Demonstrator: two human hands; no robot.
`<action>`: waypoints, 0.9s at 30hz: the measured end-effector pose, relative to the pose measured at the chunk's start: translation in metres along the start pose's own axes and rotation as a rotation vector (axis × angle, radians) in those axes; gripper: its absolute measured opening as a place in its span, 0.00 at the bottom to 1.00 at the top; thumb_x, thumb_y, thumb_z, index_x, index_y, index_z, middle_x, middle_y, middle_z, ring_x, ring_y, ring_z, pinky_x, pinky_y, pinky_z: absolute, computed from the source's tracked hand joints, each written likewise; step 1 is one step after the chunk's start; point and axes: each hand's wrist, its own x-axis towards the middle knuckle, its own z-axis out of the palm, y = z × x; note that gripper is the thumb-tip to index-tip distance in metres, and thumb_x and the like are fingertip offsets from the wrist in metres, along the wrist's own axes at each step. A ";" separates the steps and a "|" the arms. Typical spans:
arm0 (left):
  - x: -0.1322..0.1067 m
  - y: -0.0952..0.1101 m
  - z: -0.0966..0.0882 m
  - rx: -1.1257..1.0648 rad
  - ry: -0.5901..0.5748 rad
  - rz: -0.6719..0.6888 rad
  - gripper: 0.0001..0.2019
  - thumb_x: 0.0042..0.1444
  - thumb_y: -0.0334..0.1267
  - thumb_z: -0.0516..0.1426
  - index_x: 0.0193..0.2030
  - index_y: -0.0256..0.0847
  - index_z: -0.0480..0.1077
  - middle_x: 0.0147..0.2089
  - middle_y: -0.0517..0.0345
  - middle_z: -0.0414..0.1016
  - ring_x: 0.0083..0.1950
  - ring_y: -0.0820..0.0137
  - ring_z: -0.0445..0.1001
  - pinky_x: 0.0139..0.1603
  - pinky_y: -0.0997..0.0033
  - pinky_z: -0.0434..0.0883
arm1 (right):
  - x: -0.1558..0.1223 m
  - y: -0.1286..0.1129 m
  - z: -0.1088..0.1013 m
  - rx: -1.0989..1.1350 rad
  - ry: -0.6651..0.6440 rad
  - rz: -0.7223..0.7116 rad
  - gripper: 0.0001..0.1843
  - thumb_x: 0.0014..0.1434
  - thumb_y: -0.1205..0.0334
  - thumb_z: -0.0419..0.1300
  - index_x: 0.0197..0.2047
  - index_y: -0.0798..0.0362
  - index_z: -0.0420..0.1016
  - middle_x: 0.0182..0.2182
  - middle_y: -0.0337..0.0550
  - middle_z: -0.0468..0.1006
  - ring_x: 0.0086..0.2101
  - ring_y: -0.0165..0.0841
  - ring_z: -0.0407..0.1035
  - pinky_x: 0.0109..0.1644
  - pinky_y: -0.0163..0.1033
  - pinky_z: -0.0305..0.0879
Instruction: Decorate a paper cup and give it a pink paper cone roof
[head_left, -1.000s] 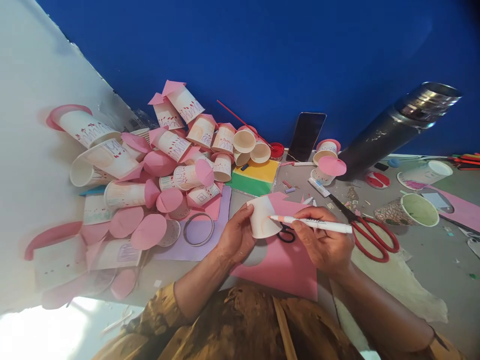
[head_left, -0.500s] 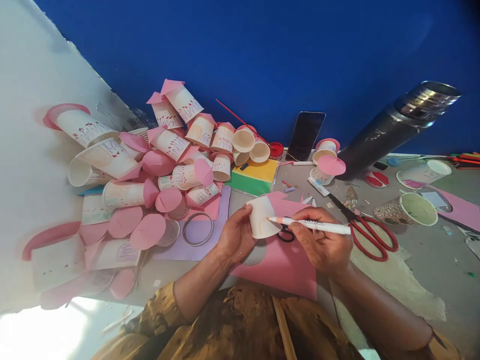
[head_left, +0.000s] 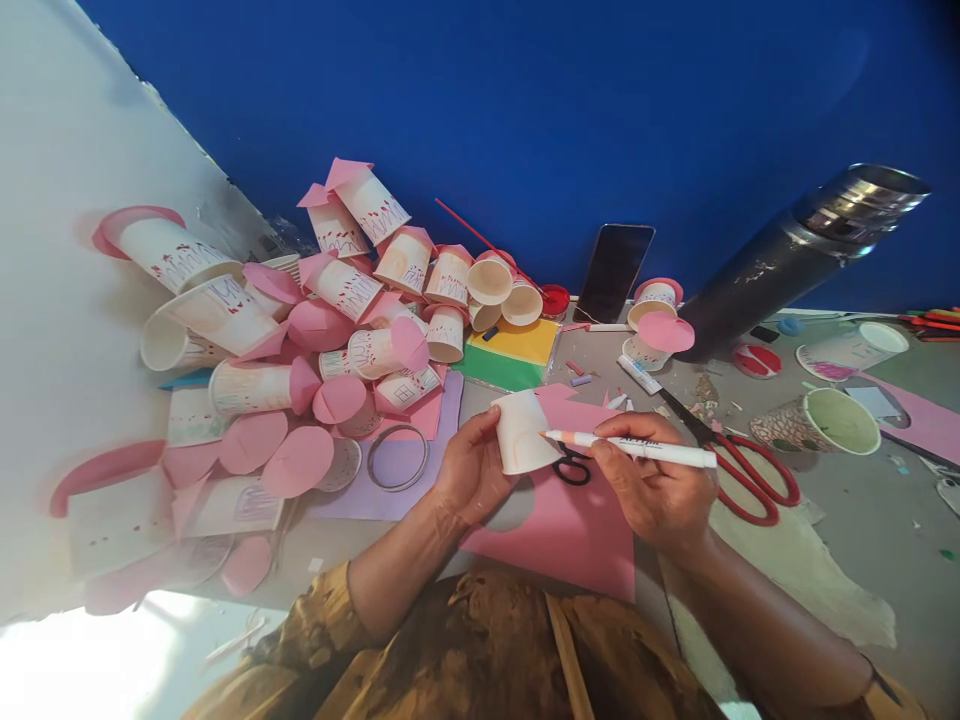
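A white paper cup (head_left: pixel 525 435) is tilted in my left hand (head_left: pixel 476 465), with the thumb on its upper edge and the fingers behind it. Faint orange marks show on its side. My right hand (head_left: pixel 664 490) grips a white marker (head_left: pixel 652 450) like a pen, its peach-orange tip at the cup's right side; whether it touches I cannot tell. Below the hands lies a sheet of pink paper (head_left: pixel 577 545) with a round cut-out. Small black-handled scissors (head_left: pixel 572 470) rest on it, partly hidden by the cup.
Decorated paper cups with pink paper tops (head_left: pixel 300 460) are heaped at the left. A tape roll (head_left: pixel 397 458) lies on purple paper. Red-handled scissors (head_left: pixel 765 490), a patterned cup (head_left: pixel 825 420) and a dark flask (head_left: pixel 780 270) are at the right. A phone (head_left: pixel 615 270) leans against the blue wall.
The marker has shifted slightly right with my right hand, its tip now nearer the cup's right edge. My left hand keeps hold of the cup, which has barely moved.
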 end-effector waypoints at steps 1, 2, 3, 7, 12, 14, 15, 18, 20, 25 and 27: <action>0.000 0.000 0.000 -0.001 -0.005 -0.002 0.17 0.62 0.40 0.61 0.53 0.31 0.77 0.48 0.42 0.84 0.47 0.58 0.82 0.52 0.60 0.77 | 0.000 0.000 0.000 0.000 -0.006 0.009 0.02 0.65 0.64 0.66 0.37 0.49 0.79 0.27 0.37 0.81 0.21 0.29 0.74 0.24 0.32 0.70; 0.000 -0.001 0.000 -0.001 -0.010 -0.002 0.17 0.62 0.41 0.61 0.53 0.31 0.77 0.48 0.42 0.84 0.47 0.58 0.82 0.52 0.61 0.77 | 0.000 0.001 0.000 -0.002 -0.015 0.020 0.03 0.65 0.63 0.66 0.37 0.49 0.79 0.26 0.37 0.81 0.21 0.29 0.73 0.24 0.32 0.70; 0.000 -0.001 0.000 -0.001 -0.014 -0.002 0.18 0.61 0.41 0.62 0.53 0.31 0.77 0.48 0.43 0.84 0.47 0.58 0.82 0.52 0.61 0.77 | 0.000 0.001 0.000 -0.006 -0.024 0.029 0.03 0.65 0.62 0.65 0.37 0.49 0.79 0.26 0.37 0.81 0.20 0.29 0.72 0.24 0.32 0.70; 0.001 -0.001 0.000 -0.001 -0.016 -0.010 0.19 0.61 0.41 0.62 0.54 0.30 0.77 0.47 0.43 0.84 0.46 0.59 0.82 0.52 0.61 0.77 | -0.001 0.004 0.000 0.000 -0.051 0.043 0.06 0.66 0.59 0.65 0.37 0.49 0.78 0.27 0.38 0.80 0.23 0.31 0.74 0.26 0.35 0.72; 0.001 0.000 0.000 -0.008 -0.015 -0.008 0.18 0.60 0.41 0.62 0.52 0.31 0.77 0.44 0.44 0.83 0.44 0.57 0.82 0.54 0.58 0.77 | -0.002 0.003 -0.002 0.029 -0.087 0.060 0.05 0.66 0.61 0.63 0.36 0.50 0.76 0.29 0.40 0.80 0.25 0.33 0.75 0.28 0.37 0.72; 0.001 0.001 -0.002 0.001 -0.024 0.004 0.18 0.60 0.42 0.62 0.52 0.31 0.77 0.43 0.45 0.83 0.44 0.57 0.82 0.53 0.58 0.77 | -0.001 0.001 -0.004 0.013 -0.100 0.021 0.05 0.64 0.64 0.63 0.35 0.50 0.76 0.27 0.38 0.79 0.24 0.31 0.73 0.27 0.36 0.69; 0.002 0.001 -0.002 0.007 -0.026 0.009 0.19 0.59 0.42 0.63 0.52 0.32 0.76 0.43 0.44 0.83 0.44 0.57 0.82 0.52 0.58 0.77 | 0.000 0.000 -0.004 0.006 -0.109 0.003 0.05 0.64 0.65 0.63 0.35 0.50 0.75 0.27 0.37 0.78 0.24 0.31 0.73 0.27 0.36 0.68; 0.003 0.001 -0.005 0.023 -0.016 0.016 0.18 0.59 0.43 0.63 0.51 0.32 0.77 0.44 0.43 0.83 0.44 0.57 0.82 0.51 0.58 0.77 | 0.003 -0.002 -0.005 0.002 -0.144 -0.028 0.05 0.64 0.66 0.62 0.35 0.50 0.75 0.26 0.37 0.78 0.24 0.31 0.73 0.27 0.36 0.67; 0.004 0.001 -0.006 0.024 -0.011 0.018 0.17 0.60 0.42 0.63 0.51 0.32 0.77 0.46 0.43 0.83 0.44 0.57 0.82 0.50 0.58 0.77 | 0.003 -0.001 -0.005 0.010 -0.154 -0.029 0.05 0.64 0.65 0.62 0.35 0.50 0.75 0.26 0.38 0.78 0.24 0.32 0.73 0.27 0.36 0.67; 0.004 0.002 -0.005 0.004 -0.019 0.020 0.16 0.61 0.42 0.62 0.51 0.33 0.77 0.46 0.43 0.84 0.45 0.57 0.82 0.51 0.57 0.78 | 0.000 0.002 -0.003 0.013 -0.105 0.010 0.05 0.64 0.65 0.63 0.35 0.50 0.76 0.26 0.38 0.79 0.24 0.32 0.73 0.26 0.36 0.68; 0.003 0.001 -0.003 0.002 -0.022 0.016 0.16 0.61 0.42 0.62 0.51 0.33 0.77 0.46 0.44 0.84 0.45 0.57 0.82 0.52 0.58 0.77 | -0.001 0.002 -0.002 0.029 -0.080 0.027 0.04 0.65 0.65 0.63 0.36 0.50 0.76 0.27 0.38 0.79 0.24 0.32 0.74 0.27 0.35 0.70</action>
